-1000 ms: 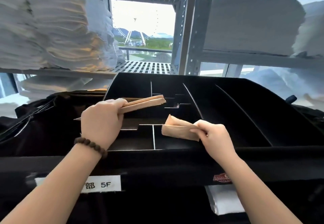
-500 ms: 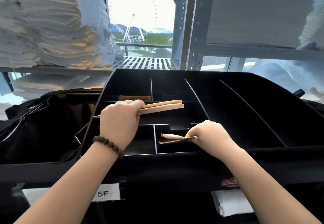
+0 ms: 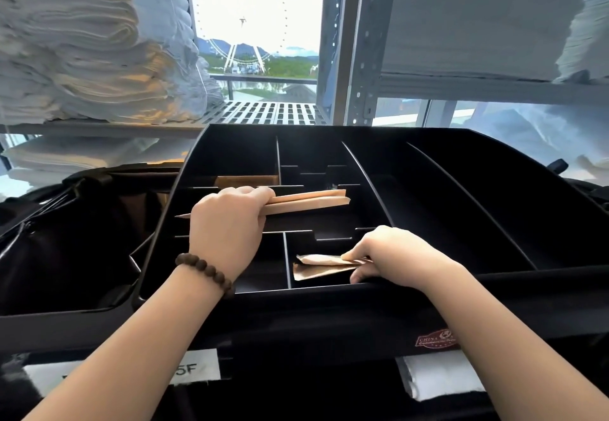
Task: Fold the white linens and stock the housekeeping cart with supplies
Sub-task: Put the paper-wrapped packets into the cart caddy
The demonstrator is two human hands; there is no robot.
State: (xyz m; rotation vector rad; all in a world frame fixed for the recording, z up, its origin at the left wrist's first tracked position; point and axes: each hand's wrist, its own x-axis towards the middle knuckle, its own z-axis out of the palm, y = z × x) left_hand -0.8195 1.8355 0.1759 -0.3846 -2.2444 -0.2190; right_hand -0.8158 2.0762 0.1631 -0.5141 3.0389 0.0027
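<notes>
A black divided tray [image 3: 461, 190] tops the housekeeping cart in front of me. My left hand [image 3: 227, 223] grips a bundle of long tan paper packets [image 3: 309, 201] above the tray's left compartments. My right hand [image 3: 385, 256] pinches a few flat tan packets [image 3: 323, 265] low inside the near middle compartment. Another tan packet [image 3: 247, 180] lies in a compartment farther back.
Metal shelving behind the cart carries stacks of folded white linens [image 3: 72, 41] at left and white towels [image 3: 478, 18] at right. A black bag [image 3: 66, 239] hangs open at the cart's left. A folded white cloth [image 3: 435, 378] sits below the tray. A label reads 5F [image 3: 188, 369].
My right hand has lowered its tan packets from above the tray down into the near middle compartment. My left hand has kept holding its bundle, shifting slightly right.
</notes>
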